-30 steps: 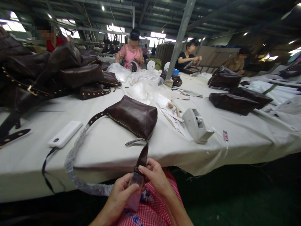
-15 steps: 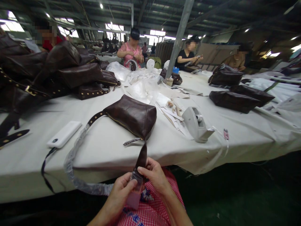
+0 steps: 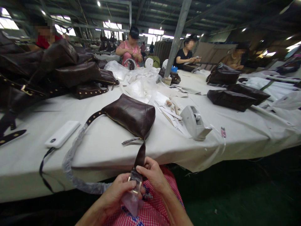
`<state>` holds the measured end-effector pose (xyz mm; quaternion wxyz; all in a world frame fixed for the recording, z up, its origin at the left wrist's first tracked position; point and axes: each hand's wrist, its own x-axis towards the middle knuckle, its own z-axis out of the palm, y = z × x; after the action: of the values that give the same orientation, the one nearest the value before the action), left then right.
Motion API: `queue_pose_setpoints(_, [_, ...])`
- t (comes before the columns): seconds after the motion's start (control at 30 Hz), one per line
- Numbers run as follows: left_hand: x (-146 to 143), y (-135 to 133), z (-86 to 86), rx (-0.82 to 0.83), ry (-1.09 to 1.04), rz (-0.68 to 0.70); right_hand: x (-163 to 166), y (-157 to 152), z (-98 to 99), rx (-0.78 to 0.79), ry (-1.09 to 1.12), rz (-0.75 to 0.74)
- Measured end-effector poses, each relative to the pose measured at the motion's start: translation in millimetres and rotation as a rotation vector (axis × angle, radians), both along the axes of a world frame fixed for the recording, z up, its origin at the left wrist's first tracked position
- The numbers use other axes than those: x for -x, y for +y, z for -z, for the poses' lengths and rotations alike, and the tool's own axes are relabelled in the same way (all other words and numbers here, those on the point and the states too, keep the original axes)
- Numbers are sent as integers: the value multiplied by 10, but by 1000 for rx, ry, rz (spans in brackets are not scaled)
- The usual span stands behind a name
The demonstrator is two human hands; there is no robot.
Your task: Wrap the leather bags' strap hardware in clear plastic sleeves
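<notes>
A dark brown leather handbag (image 3: 131, 114) lies on the table, its short strap (image 3: 140, 155) hanging over the front edge into both hands. My right hand (image 3: 152, 174) pinches this strap between thumb and fingers. Just below it, my left hand (image 3: 123, 186) is closed on the strap's buckle end, where a metal buckle (image 3: 135, 185) shows through clear plastic film (image 3: 133, 202). The film's loose end hangs over the checked apron. From the bag's other side, the long studded strap (image 3: 75, 157), mostly wrapped in plastic, loops down behind my left hand.
A white power bank (image 3: 63, 134) with a black cord lies left. Right of the bag stand a tape dispenser (image 3: 195, 122) and small pink-handled snips (image 3: 223, 131). Brown bags (image 3: 75, 73) are piled at left, more (image 3: 232, 99) at right. Several people work across the table (image 3: 174, 147).
My left hand has shifted slightly left along the strap end, and the buckle now shows under the film. The film's tail hangs differently. My right hand keeps its pinch.
</notes>
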<state>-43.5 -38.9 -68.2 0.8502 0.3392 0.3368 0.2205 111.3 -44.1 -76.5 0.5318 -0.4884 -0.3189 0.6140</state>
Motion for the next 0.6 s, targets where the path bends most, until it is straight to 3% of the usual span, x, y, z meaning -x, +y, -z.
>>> queue_pose_setpoints(0.17, [-50, -20, 74, -105, 102, -66, 3, -1, 12, 9, 9, 8])
queue_pose_setpoints(0.43, [-54, -31, 103, -37, 54, -148, -1, 23, 39, 18, 37, 13])
queue_pose_setpoints(0.6, [-70, -16, 89, -150, 121, -159, 6, 33, 50, 17, 63, 23])
